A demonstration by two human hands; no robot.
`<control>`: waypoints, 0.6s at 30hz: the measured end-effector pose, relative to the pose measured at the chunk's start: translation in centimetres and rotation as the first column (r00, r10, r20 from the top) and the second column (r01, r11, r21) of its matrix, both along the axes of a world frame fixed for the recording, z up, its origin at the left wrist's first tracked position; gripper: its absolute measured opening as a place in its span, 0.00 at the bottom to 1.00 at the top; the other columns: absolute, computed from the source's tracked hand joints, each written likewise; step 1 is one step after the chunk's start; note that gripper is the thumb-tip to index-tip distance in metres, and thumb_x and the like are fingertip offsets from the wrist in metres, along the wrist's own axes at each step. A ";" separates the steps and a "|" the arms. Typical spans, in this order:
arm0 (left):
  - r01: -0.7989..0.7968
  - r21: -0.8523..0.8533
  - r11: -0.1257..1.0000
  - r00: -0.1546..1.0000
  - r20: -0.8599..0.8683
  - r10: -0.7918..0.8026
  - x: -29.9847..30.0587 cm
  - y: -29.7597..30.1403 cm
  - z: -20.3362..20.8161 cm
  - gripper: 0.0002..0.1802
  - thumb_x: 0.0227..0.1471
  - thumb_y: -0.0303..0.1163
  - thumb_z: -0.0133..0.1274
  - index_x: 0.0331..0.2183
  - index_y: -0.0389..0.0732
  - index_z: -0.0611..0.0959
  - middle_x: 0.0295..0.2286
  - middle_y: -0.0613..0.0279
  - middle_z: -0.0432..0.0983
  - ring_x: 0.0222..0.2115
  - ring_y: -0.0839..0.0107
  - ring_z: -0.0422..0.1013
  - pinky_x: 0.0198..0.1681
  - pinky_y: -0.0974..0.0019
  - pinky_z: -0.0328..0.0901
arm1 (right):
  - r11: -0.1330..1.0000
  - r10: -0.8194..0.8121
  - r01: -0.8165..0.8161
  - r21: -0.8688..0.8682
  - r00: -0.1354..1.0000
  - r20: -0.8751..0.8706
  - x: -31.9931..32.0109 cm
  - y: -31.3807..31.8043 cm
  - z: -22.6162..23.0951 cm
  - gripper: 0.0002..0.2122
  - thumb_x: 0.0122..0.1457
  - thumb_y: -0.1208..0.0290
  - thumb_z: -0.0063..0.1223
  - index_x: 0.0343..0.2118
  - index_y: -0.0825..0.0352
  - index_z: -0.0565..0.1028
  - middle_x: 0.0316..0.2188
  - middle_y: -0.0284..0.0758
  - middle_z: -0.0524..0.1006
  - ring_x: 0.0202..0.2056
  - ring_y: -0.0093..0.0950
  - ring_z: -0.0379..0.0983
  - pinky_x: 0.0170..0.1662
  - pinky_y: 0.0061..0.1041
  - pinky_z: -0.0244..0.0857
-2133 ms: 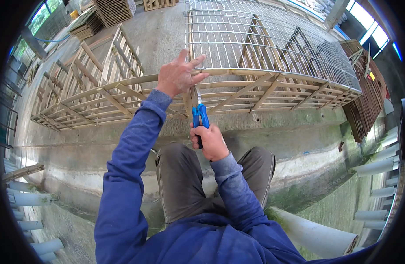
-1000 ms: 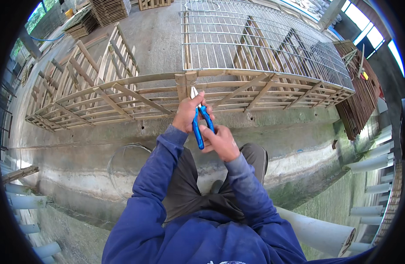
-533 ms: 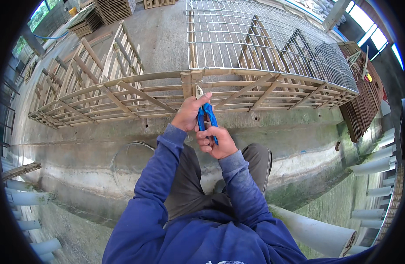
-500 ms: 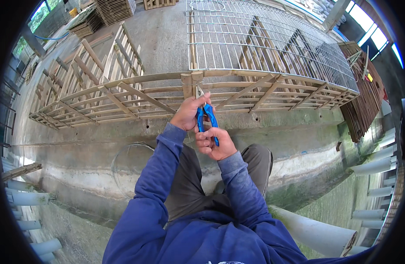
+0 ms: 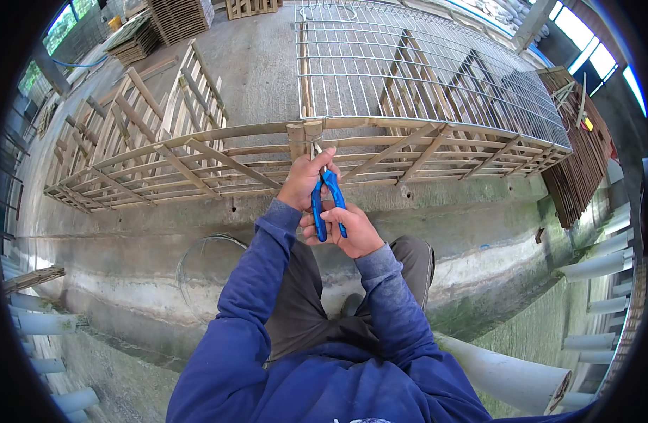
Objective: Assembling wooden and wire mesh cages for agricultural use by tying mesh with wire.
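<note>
A pair of pliers [image 5: 317, 211] with blue handles points away from me, its metal jaws up against two wooden post ends [image 5: 295, 137] where the slatted frames meet. My right hand [image 5: 352, 231] grips the handles from below, its thumb across the right one. Beside the pliers' head, my left hand [image 5: 301, 185] is closed, thumb and fingers pinched close to the jaws. What the left fingers hold is hidden. Thin wire seems to wrap the post ends just ahead of the jaws. A slatted wooden frame [image 5: 380, 151] runs to both sides of my hands.
White wire mesh [image 5: 366, 77] lies over the right frame. Upright slatted pieces [image 5: 140, 106] stand at the left. A loose wire coil [image 5: 185, 275] hangs by my left knee. A pale pipe [image 5: 507, 374] lies at lower right; stacked brown slats [image 5: 577, 169] stand far right.
The pliers' handles have shifted toward me and stand at a different angle. My right hand has moved slightly down with them; my left hand stays close to the jaws.
</note>
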State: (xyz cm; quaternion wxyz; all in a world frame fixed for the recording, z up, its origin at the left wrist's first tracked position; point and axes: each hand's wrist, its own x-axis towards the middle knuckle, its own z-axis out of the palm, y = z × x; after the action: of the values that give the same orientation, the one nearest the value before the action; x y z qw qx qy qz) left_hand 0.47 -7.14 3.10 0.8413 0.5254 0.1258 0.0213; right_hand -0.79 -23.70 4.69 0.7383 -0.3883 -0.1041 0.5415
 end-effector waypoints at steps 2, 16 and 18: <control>0.000 0.017 1.000 1.000 0.001 0.000 0.1 0.4 -0.5 0.19 0.57 0.47 0.49 0.23 0.44 0.73 0.17 0.61 0.74 0.08 0.81 0.61 0.10 0.77 0.55 | 0.999 -0.019 0.021 -0.028 0.997 0.072 -0.1 0.1 0.0 0.17 0.56 0.71 0.42 0.46 0.75 0.68 0.35 0.42 0.77 0.33 0.31 0.76 0.38 0.33 0.73; -0.087 -0.303 0.949 0.994 0.040 0.104 1.1 -1.8 0.3 0.17 0.59 0.42 0.49 0.24 0.40 0.70 0.16 0.65 0.66 0.18 0.65 0.69 0.23 0.58 0.69 | 0.638 0.267 0.747 -0.187 0.013 0.964 -2.5 0.0 2.1 0.20 0.51 0.69 0.52 0.46 0.74 0.68 0.33 0.41 0.75 0.34 0.39 0.74 0.38 0.32 0.68; -0.193 -0.216 0.957 0.981 -0.027 0.191 1.4 -2.5 0.7 0.18 0.59 0.41 0.49 0.23 0.39 0.69 0.14 0.64 0.66 0.15 0.66 0.68 0.18 0.62 0.66 | 0.405 0.486 0.914 -0.024 -0.193 0.852 -3.4 2.4 0.1 0.25 0.48 0.71 0.52 0.50 0.73 0.64 0.36 0.38 0.72 0.36 0.36 0.70 0.38 0.29 0.66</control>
State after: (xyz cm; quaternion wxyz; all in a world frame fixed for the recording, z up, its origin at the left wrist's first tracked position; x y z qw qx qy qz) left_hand 1.86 -9.68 3.78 0.8872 0.4155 0.1803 0.0873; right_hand -4.15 -21.33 4.82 0.1837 -0.9373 -0.2203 -0.1979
